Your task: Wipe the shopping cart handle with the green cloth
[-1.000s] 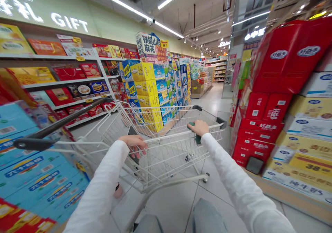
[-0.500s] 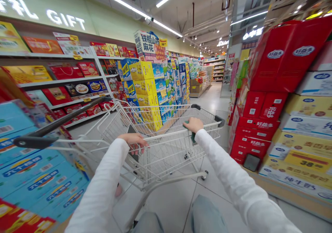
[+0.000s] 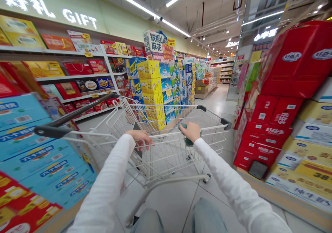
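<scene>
While both white-sleeved arms stretch forward, elbows nearly straight, the cart stands just ahead on the aisle floor between box stacks. The right hand has its grip clamped on the green handle pad. The left hand drapes over the rim, its grip closed on a dark flat thing, likely to pin it there.

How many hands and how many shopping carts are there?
Hands: 2, the left hand and the right hand
Shopping carts: 2, the held cart and the black-handled cart beside it
Total: 4
</scene>
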Motion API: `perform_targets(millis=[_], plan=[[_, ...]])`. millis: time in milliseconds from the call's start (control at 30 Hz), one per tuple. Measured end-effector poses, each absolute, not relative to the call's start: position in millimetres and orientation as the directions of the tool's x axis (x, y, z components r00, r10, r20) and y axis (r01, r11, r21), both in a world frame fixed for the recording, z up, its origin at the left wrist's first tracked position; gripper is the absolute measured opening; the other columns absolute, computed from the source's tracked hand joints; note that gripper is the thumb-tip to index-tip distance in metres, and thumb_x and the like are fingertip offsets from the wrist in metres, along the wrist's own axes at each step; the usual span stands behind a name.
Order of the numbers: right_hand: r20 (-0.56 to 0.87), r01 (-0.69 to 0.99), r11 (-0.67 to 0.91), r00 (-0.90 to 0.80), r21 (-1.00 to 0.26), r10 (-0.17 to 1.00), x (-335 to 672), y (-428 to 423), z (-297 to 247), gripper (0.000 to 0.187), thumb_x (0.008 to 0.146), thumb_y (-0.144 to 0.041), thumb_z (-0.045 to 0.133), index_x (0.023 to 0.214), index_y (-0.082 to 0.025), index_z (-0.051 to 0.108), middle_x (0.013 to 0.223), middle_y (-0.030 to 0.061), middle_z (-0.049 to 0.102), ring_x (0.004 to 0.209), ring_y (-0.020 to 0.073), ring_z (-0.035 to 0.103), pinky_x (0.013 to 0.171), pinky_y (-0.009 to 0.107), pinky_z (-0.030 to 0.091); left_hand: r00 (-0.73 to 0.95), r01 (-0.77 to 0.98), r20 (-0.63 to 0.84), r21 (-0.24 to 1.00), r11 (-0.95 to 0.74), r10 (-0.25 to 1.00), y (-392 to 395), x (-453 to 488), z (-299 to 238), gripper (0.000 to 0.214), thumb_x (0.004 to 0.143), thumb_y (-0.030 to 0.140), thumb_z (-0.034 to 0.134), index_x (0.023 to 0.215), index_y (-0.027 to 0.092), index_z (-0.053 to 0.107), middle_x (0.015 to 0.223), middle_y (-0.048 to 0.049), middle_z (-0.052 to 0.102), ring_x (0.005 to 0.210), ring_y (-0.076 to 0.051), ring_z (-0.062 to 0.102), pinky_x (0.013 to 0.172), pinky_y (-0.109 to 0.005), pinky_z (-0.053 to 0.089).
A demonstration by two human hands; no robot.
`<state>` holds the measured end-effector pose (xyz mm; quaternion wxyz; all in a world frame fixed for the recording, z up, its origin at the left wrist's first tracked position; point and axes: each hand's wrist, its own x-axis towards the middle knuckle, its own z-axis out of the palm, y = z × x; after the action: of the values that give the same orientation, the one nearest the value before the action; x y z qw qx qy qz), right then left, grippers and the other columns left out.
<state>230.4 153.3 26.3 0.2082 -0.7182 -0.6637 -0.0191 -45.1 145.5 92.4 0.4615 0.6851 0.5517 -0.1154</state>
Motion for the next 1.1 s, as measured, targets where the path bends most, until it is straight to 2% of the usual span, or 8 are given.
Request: perform_targets(millis=[67, 233, 467, 667, 733, 833, 900, 1100], plan=[[0.299, 0.961, -0.024, 0.11, -0.275, 0.948, 223.8, 152.6, 26.6, 0.054, 0.086, -0.055, 0.031, 0.095, -0.019, 0.07, 0.097, 0.0134, 0.069, 0.095, 0.0243, 0.063, 0.077, 0.03, 0.043, 0.366, 0.86, -0.669, 0.509, 0.04, 0.646, 146.8, -46.1, 91.5, 0.052, 0.056, 0.05, 0.07, 0.094, 0.015, 0.067, 0.08, -0.0071, 0.07, 0.053, -0.014, 0.058, 0.047, -0.025, 0.047], [-0.005, 0.976, 0.058, -0.061, -0.21, 0.998, 219.7, 170.2, 49.0, 0.049, 0.073, -0.055, 0.055, 0.102, -0.018, 0.068, 0.106, 0.0129, 0.067, 0.098, 0.026, 0.062, 0.075, 0.029, 0.044, 0.372, 0.858, -0.672, 0.512, 0.038, 0.64, 145.9, -45.7, 92.0, 0.047, 0.058, 0.049, 0.069, 0.092, 0.016, 0.067, 0.08, -0.0062, 0.071, 0.052, -0.013, 0.058, 0.047, -0.025, 0.048], [0.366, 0.955, 0.046, 0.068, -0.294, 0.928, 173.6, 135.5, 34.5, 0.051, 0.089, -0.051, 0.03, 0.095, -0.018, 0.07, 0.095, 0.0133, 0.069, 0.094, 0.0232, 0.063, 0.075, 0.028, 0.042, 0.361, 0.861, -0.671, 0.506, 0.044, 0.647, 147.1, -46.1, 90.2, 0.044, 0.058, 0.047, 0.069, 0.089, 0.015, 0.067, 0.082, -0.0071, 0.071, 0.053, -0.014, 0.059, 0.048, -0.025, 0.049], [-0.028, 0.95, 0.199, -0.212, -0.241, 0.977, 173.0, 160.1, 58.8, 0.048, 0.075, -0.054, 0.053, 0.1, -0.016, 0.069, 0.105, 0.0138, 0.068, 0.096, 0.0263, 0.063, 0.074, 0.029, 0.044, 0.377, 0.853, -0.666, 0.52, 0.038, 0.644, 149.8, -46.4, 87.7, 0.041, 0.06, 0.046, 0.069, 0.087, 0.015, 0.066, 0.083, -0.0075, 0.071, 0.054, -0.014, 0.061, 0.047, -0.026, 0.049], [0.034, 0.956, 0.196, -0.193, -0.218, 0.981, 165.0, 156.7, 59.2, 0.046, 0.076, -0.052, 0.052, 0.097, -0.015, 0.07, 0.103, 0.0142, 0.068, 0.096, 0.0265, 0.063, 0.074, 0.029, 0.044, 0.378, 0.854, -0.671, 0.519, 0.04, 0.639, 150.8, -46.1, 87.0, 0.041, 0.06, 0.045, 0.069, 0.087, 0.014, 0.067, 0.084, -0.0078, 0.071, 0.055, -0.015, 0.062, 0.047, -0.026, 0.049], [0.311, 0.961, 0.133, -0.053, -0.241, 0.949, 146.0, 137.8, 49.2, 0.047, 0.085, -0.051, 0.039, 0.092, -0.017, 0.071, 0.096, 0.014, 0.069, 0.093, 0.0247, 0.064, 0.075, 0.03, 0.044, 0.378, 0.853, -0.674, 0.52, 0.043, 0.635, 152.1, -46.2, 86.7, 0.04, 0.06, 0.045, 0.069, 0.085, 0.014, 0.067, 0.083, -0.0077, 0.071, 0.054, -0.015, 0.062, 0.045, -0.026, 0.048], [0.378, 0.953, 0.126, -0.013, -0.274, 0.926, 138.1, 130.3, 45.2, 0.049, 0.088, -0.05, 0.032, 0.09, -0.02, 0.07, 0.093, 0.0128, 0.07, 0.091, 0.0238, 0.064, 0.075, 0.03, 0.044, 0.379, 0.852, -0.67, 0.522, 0.042, 0.638, 152.2, -46.3, 87.3, 0.04, 0.06, 0.045, 0.069, 0.085, 0.014, 0.066, 0.082, -0.0073, 0.071, 0.053, -0.015, 0.061, 0.045, -0.026, 0.049], [0.071, 0.928, 0.241, -0.231, -0.282, 0.97, 140.7, 149.7, 61.5, 0.048, 0.076, -0.058, 0.049, 0.092, -0.018, 0.07, 0.101, 0.0126, 0.069, 0.094, 0.0262, 0.063, 0.071, 0.029, 0.044, 0.382, 0.854, -0.655, 0.52, 0.023, 0.652, 150.1, -44.9, 88.9, 0.041, 0.06, 0.044, 0.068, 0.087, 0.014, 0.067, 0.08, -0.0073, 0.071, 0.053, -0.015, 0.06, 0.047, -0.027, 0.05]])
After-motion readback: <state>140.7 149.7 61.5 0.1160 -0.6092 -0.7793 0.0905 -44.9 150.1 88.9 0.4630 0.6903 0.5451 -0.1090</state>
